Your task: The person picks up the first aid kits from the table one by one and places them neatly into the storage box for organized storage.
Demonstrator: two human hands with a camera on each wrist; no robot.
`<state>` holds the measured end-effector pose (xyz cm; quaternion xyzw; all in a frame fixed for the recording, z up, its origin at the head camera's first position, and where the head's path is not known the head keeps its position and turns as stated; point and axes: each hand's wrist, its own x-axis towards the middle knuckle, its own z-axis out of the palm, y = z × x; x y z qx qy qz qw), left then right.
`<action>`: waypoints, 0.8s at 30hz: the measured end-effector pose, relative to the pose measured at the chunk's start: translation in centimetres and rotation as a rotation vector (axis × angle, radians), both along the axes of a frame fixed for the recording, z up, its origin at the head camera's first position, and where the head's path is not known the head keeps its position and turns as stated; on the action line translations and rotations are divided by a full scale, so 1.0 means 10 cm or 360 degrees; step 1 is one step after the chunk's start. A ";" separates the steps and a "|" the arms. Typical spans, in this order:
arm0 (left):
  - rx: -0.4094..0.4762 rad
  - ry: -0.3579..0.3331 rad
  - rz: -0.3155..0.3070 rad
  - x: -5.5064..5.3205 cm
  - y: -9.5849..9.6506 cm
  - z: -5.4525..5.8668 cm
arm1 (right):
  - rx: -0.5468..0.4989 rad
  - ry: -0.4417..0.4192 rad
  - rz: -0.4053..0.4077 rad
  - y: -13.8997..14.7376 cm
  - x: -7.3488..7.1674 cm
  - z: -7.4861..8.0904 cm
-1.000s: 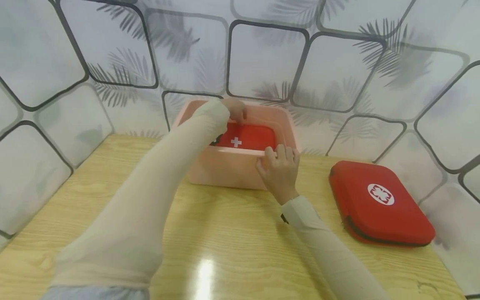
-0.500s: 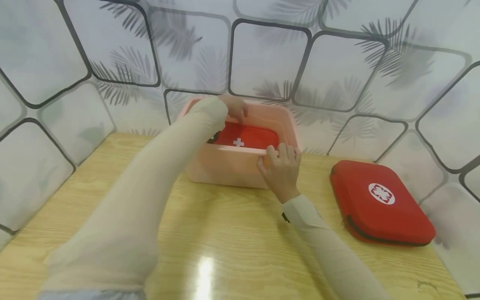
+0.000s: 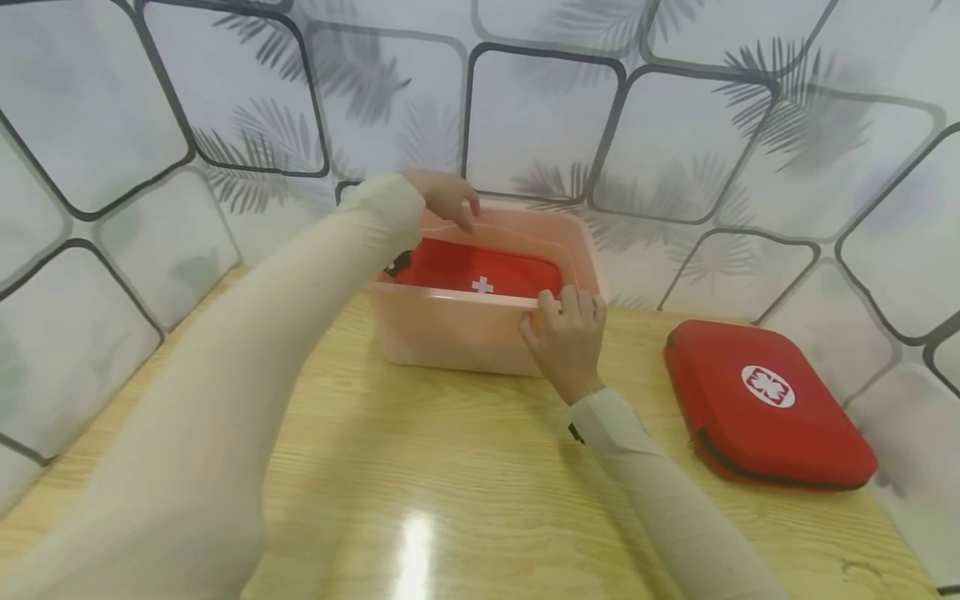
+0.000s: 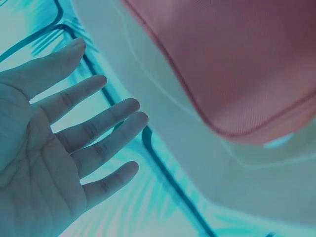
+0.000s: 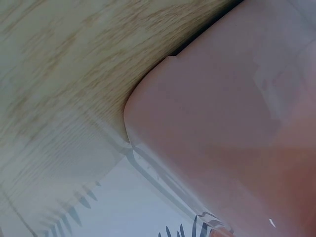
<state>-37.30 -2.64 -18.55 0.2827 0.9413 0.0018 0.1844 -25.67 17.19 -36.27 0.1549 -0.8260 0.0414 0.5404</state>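
Observation:
A pink plastic bin stands against the patterned backdrop. Inside it lies a red pouch with a white cross. My left hand is above the bin's back rim. In the left wrist view that hand has its fingers stretched and spread, holds nothing, and is apart from the pouch. My right hand grips the bin's front rim near the right corner, fingers over the edge and thumb outside. The bin's outer wall fills much of the right wrist view.
To the right on the wood-grain table lies a red zipped case with a white round emblem. A white backdrop with dark outlines and leaf prints rises behind and at both sides. The left sleeve covers part of the bin's left side.
My left hand has risen and moved left, away from the pouch, towards the bin's back rim. More of the pouch shows. The right hand keeps its grip on the front rim.

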 end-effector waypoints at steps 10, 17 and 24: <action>0.0169 0.0238 -0.0117 0.36 -0.23 0.14 | 0.0009 -0.0002 -0.0021 0.00 -0.02 -0.01; 0.0427 0.0626 -0.0187 0.75 -0.42 0.02 | 0.0002 -0.0001 -0.0021 -0.01 0.00 -0.01; 0.0663 0.1146 -0.0136 1.05 -0.59 -0.54 | 0.0011 -0.0009 -0.0034 -0.02 0.00 0.00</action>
